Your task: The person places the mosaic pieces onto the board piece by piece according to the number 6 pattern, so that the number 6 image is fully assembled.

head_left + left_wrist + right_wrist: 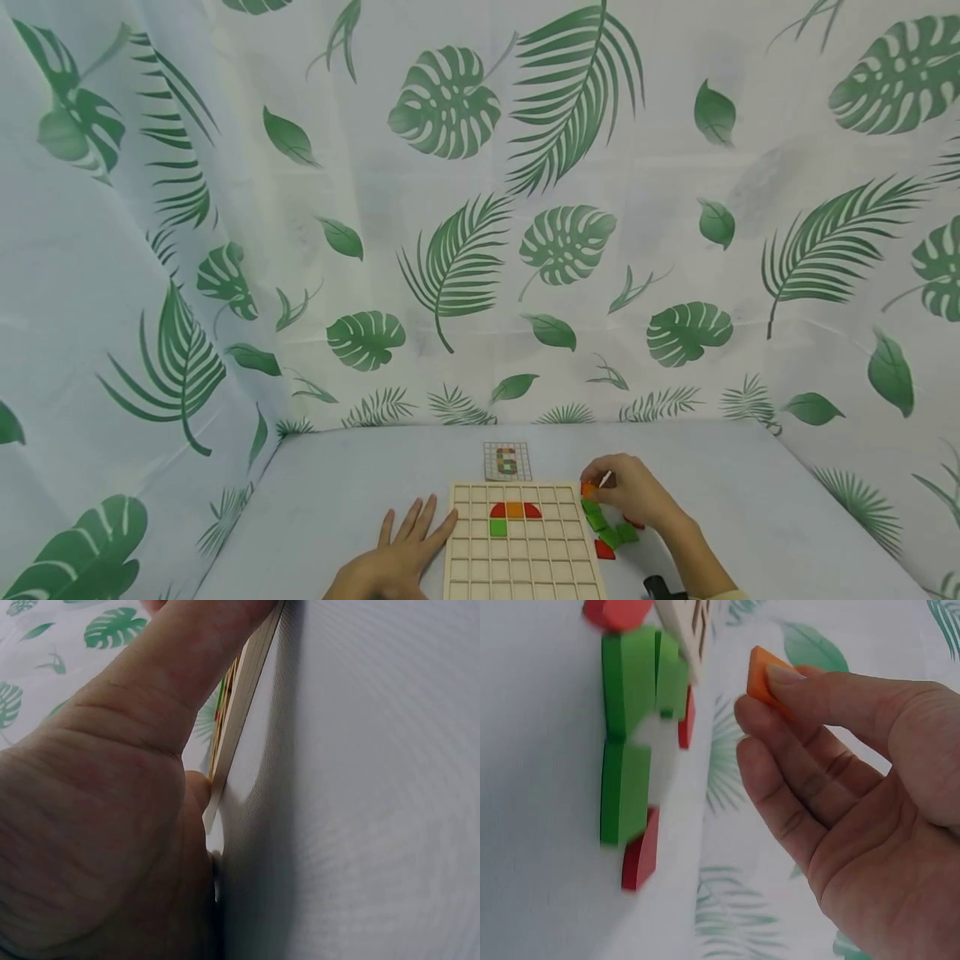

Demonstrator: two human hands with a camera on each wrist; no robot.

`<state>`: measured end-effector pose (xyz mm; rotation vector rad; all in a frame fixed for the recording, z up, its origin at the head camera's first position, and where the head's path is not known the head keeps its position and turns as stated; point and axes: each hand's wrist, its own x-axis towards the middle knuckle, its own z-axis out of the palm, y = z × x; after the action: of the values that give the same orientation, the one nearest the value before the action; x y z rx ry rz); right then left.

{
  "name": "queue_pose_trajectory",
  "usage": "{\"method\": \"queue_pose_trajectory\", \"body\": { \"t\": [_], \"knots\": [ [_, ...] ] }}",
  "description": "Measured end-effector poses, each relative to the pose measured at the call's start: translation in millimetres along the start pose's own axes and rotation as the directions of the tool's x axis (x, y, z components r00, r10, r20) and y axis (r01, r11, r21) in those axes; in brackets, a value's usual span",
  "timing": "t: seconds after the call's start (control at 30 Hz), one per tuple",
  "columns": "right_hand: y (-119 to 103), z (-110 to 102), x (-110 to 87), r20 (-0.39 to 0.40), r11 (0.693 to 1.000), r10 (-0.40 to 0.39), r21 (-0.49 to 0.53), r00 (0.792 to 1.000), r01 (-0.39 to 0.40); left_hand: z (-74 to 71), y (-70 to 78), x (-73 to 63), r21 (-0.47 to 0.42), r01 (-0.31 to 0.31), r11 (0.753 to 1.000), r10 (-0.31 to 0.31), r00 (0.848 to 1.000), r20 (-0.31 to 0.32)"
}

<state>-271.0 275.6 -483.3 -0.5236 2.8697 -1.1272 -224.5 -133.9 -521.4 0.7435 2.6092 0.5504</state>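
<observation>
My left hand [397,554] lies with its fingers spread, thumb along the left edge of a wooden grid board [480,571]. Between thumb and fingertips, my right hand [630,492] pinches an orange square tile [757,679], held up beside the board's upper right corner. On the board, an orange tile [514,510] sits between two red round-edged tiles, the left one [497,511] and the right one [532,511]. A green tile [498,527] fills the cell under the left red one. Several loose green tiles [630,682] lie below my right hand, among red ones [641,855].
A small gridded card [507,450] with a coloured figure like a 6 lies just beyond the board. A black object [657,587] stands near my right forearm. Leaf-printed white cloth [450,367] rises behind and beside the pale tabletop [330,483].
</observation>
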Motion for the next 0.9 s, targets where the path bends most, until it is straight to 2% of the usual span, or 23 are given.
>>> {"method": "queue_pose_trajectory", "body": {
  "t": [0.13,0.33,0.5,0.73,0.9],
  "knots": [
    [-8,7,4.0,0.038,0.996,-0.081,0.043,0.996,0.079,0.6,1.6,0.2,0.012,0.001,1.000,-0.001,1.000,-0.001],
    [-24,22,14.1,0.066,0.988,-0.143,0.073,0.987,0.138,-0.1,-4.1,0.8,0.001,-0.020,1.000,0.020,1.000,0.004],
    [-39,36,20.7,0.085,0.980,-0.181,0.093,0.980,0.174,-0.6,-8.7,0.9,-0.024,-0.036,0.999,0.037,0.999,0.038],
    [-63,45,25.3,0.107,0.966,-0.238,0.129,0.965,0.223,-0.3,-1.1,0.2,0.012,0.009,1.000,-0.009,1.000,0.002],
    [-76,50,28.7,0.109,0.962,-0.250,0.144,0.962,0.234,-1.4,2.1,-1.2,0.026,0.016,1.000,-0.016,1.000,0.000]
  ]
}}
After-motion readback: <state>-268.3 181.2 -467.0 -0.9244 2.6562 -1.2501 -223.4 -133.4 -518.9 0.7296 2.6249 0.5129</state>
